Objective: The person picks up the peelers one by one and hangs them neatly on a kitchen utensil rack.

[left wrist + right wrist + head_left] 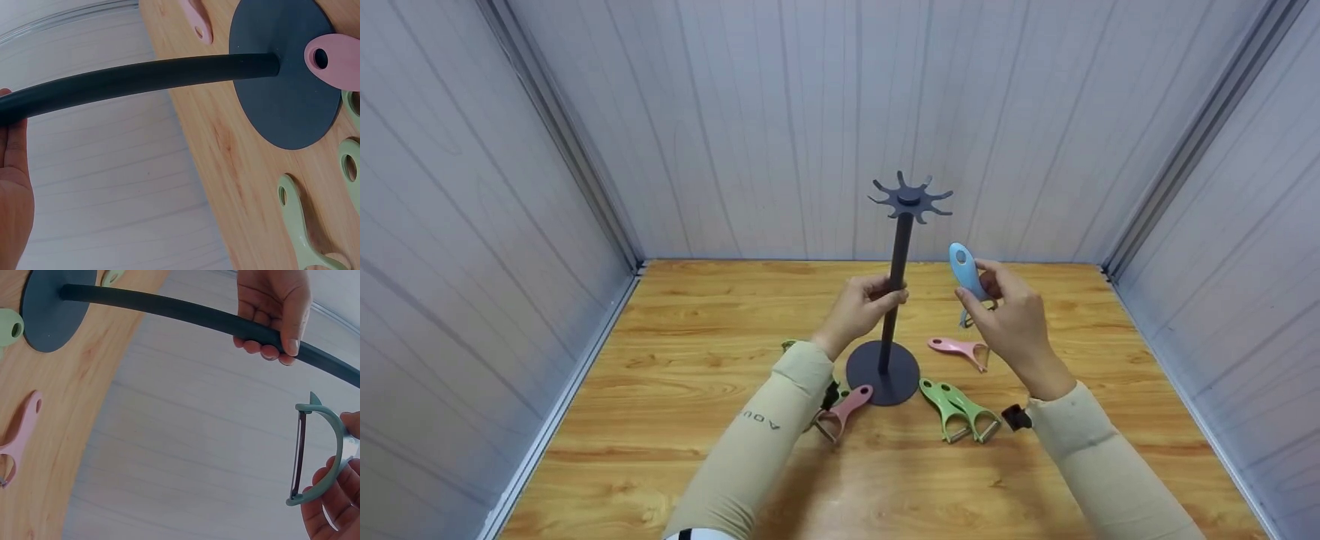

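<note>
A dark stand (899,251) rises from a round base (864,366) and carries a ring of curved hooks (910,197) at its top, with nothing hanging on them. Around the middle of its pole, my left hand (856,309) grips with thumb and fingers. My right hand (1020,319) pinches a blue peeler (966,271) to the right of the pole, lower than the hooks. The handle with its hole points up; the blade end (301,453) shows beyond the fingers in the right wrist view.
On the wooden table (697,307), a pink peeler (956,346) lies right of the base and two green peelers (952,409) overlap in front. Another pink peeler (851,405) touches the base's front left, near green ones (298,225) partly behind my left arm. Panel walls (735,135) enclose the table.
</note>
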Demonstrator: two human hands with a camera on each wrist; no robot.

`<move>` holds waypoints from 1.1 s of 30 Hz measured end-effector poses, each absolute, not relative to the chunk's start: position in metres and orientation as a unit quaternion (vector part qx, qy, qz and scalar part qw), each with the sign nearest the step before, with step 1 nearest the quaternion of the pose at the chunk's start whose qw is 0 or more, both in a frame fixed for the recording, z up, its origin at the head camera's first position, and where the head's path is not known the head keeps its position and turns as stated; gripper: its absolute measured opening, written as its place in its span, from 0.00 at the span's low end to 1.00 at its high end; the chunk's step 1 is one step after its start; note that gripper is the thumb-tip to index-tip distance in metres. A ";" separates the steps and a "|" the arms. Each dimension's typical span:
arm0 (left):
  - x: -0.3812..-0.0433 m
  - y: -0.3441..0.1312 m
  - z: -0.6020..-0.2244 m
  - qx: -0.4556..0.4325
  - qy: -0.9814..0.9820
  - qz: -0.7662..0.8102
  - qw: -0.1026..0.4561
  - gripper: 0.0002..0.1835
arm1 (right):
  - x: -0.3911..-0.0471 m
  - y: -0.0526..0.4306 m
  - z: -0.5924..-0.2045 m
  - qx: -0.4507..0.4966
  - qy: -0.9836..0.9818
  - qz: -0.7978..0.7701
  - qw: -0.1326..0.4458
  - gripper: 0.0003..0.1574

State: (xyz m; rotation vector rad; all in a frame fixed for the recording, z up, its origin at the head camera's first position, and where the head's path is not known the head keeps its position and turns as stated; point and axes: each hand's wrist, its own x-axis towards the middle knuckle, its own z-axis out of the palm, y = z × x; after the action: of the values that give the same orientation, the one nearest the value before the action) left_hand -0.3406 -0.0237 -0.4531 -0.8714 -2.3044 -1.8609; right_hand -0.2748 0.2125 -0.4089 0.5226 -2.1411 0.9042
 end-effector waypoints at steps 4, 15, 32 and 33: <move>-0.340 -0.024 -0.453 -0.279 -0.747 -0.602 0.025 0.06 | -0.273 0.210 -0.403 0.213 -0.829 0.351 0.379 0.24; -0.341 -0.024 -0.453 -0.289 -0.743 -0.602 0.030 0.09 | -0.269 0.206 -0.389 0.223 -0.818 0.353 0.396 0.25; -0.341 -0.023 -0.453 -0.286 -0.745 -0.602 0.027 0.07 | -0.258 0.198 -0.368 0.231 -0.787 0.379 0.429 0.25; -0.341 -0.023 -0.453 -0.283 -0.746 -0.602 0.026 0.07 | -0.257 0.197 -0.367 0.233 -0.784 0.380 0.431 0.25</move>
State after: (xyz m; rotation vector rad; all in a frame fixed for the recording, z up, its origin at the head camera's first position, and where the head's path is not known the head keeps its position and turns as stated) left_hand -0.3405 -0.0229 -0.4530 -0.8745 -2.3051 -1.8606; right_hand -0.2570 0.1974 -0.3666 0.5820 -1.9568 0.9491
